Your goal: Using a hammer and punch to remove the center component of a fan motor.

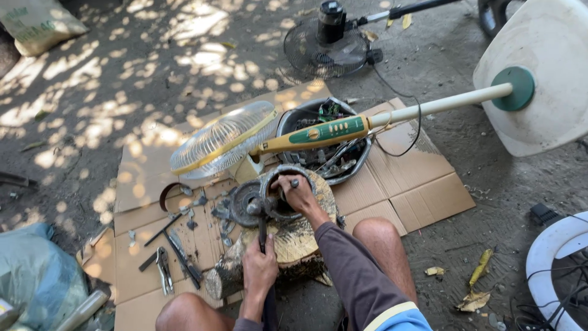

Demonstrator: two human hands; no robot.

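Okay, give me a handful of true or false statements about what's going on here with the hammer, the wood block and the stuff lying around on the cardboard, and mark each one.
1. The left hand grips the dark handle of a hammer. True.
2. The right hand rests on a round grey metal motor casing on top of the cut wooden log block. True.
3. The cream and green pedestal fan stands upright. False: it lies on its side across the flattened brown cardboard.
4. The metal pliers lie on the log block. False: they lie on the cardboard, to the person's left.
5. A dark fan head lies on the bare ground beyond the cardboard. True.
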